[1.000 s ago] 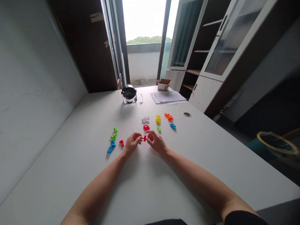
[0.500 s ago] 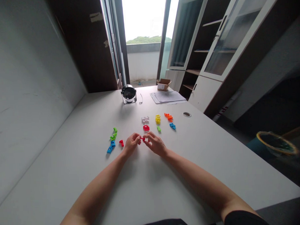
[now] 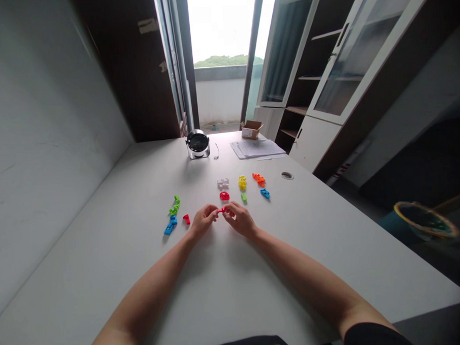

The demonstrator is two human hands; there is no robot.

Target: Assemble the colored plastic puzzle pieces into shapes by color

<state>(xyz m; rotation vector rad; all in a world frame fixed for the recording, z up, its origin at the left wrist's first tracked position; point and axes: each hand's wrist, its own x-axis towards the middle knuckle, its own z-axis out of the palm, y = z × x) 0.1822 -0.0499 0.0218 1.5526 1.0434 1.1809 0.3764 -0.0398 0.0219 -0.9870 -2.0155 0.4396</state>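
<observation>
Between my two hands is a small red piece (image 3: 221, 210), pinched at its left end by my left hand (image 3: 204, 219) and at its right end by my right hand (image 3: 239, 219). Just beyond the fingertips lies a red part (image 3: 224, 195), with white pieces (image 3: 223, 183) behind it. Yellow pieces (image 3: 242, 182) and a light green piece (image 3: 244, 197) lie to its right, then orange pieces (image 3: 258, 179) and a blue piece (image 3: 265, 193). Left of my left hand are another red piece (image 3: 187, 219), green pieces (image 3: 174, 205) and blue pieces (image 3: 170, 225).
On the white table (image 3: 139, 197), a round black and silver device (image 3: 198, 144) stands at the back, near a thin wire (image 3: 216, 151). Papers (image 3: 260, 148) and an open cardboard box (image 3: 251, 130) are at the back right. A cable hole (image 3: 287, 175) is nearer.
The red piece between my fingertips has shifted slightly right and turned to lie more level. My right fingers have changed their grip a little; the loose pieces have not moved.
</observation>
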